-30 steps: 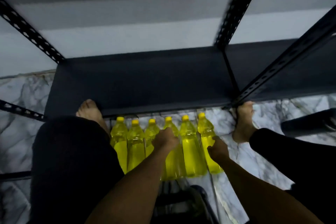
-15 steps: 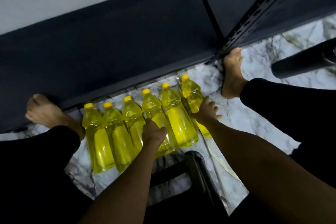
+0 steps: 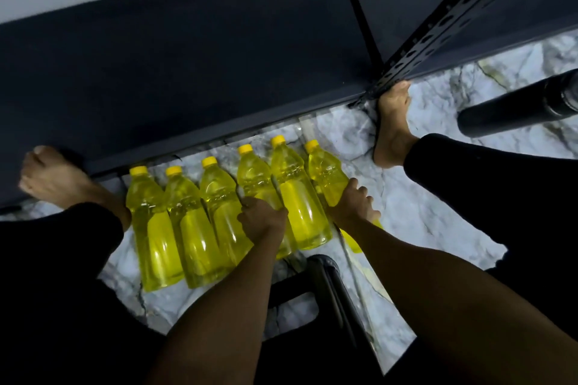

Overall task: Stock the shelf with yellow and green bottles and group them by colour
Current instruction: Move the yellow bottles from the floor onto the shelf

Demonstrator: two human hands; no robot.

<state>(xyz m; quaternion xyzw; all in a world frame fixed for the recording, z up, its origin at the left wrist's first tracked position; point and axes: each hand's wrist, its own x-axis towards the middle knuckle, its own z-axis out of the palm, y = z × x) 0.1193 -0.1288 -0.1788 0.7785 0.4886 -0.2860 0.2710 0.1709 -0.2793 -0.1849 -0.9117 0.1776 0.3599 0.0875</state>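
Marble floor [image 3: 416, 206] is seen beneath a dark metal shelf [image 3: 187, 72], against a pale wall. Six yellow bottles [image 3: 156, 228] of yellow liquid are laid side by side at the shelf's front edge. The fourth is gripped by the left hand [image 3: 262, 219], the sixth by the right hand [image 3: 353, 206].

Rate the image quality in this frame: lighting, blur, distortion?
Head view: dim overall, with the shelf and trouser legs nearly black; the yellow bottles stay bright and readable; left foot slightly smeared by motion; wide-angle lens bends the shelf edge.
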